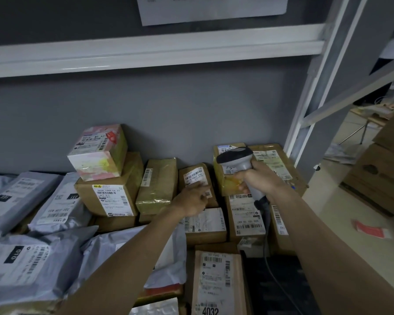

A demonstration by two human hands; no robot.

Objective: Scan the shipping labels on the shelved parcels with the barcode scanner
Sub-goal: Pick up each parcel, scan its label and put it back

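Many parcels sit packed on the shelf. The right hand [257, 178] grips the barcode scanner [239, 164] over the back boxes. The left hand [195, 200] touches the label [195, 176] on a small brown box [197, 185], fingers loosely bent, holding nothing. Fingers may hide the barcode, or the scanner could read a nearby label instead.

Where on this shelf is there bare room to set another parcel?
Hardly any. A dark bare patch lies right of the 4032 box, crossed by the scanner cable. Elsewhere boxes and grey mailers crowd wall to front; the left hand touches a small box.
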